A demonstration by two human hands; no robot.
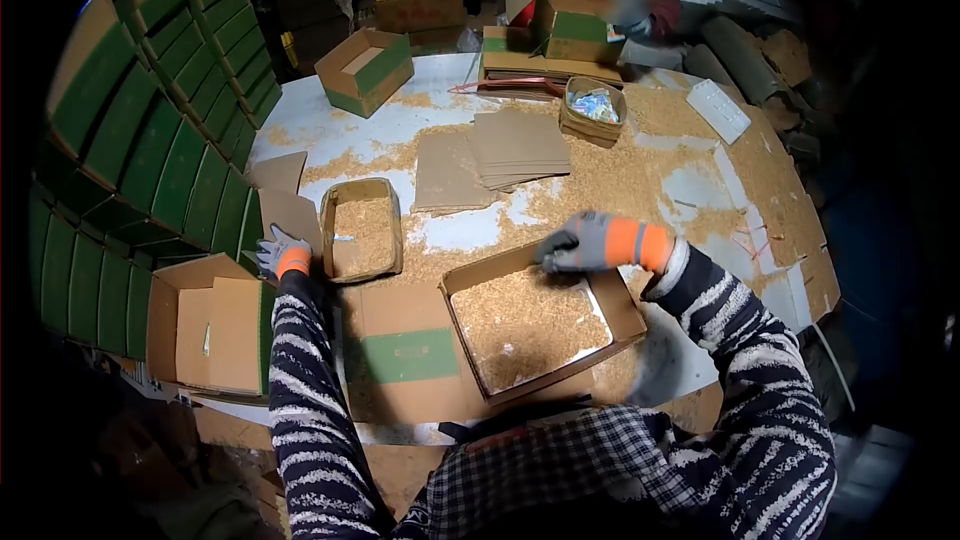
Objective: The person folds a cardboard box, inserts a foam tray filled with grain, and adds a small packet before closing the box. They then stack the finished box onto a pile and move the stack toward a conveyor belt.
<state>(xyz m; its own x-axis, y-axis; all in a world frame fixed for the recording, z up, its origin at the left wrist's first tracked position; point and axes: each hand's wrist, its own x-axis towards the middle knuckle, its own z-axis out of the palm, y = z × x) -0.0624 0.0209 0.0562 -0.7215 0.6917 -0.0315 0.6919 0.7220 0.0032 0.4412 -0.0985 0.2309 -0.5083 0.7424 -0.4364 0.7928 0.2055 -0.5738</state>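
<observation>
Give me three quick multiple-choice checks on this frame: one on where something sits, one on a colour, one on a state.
1. Where is the right hand?
A. Over the far edge of the open box of sawdust
B. On the stack of cardboard sheets
C. Inside the small basket

2. What colour is the band on the flattened box beside that open box?
A. Red
B. Green
C. Blue

3. What state is the open box in?
A. Closed and taped
B. Empty
C. Open, with a layer of sawdust inside

Answers: 1 A, the gloved hand hovers at the box's far rim. 2 B, a green stripe crosses the brown card. 3 C, the flaps are open and sawdust covers most of the bottom.
</observation>
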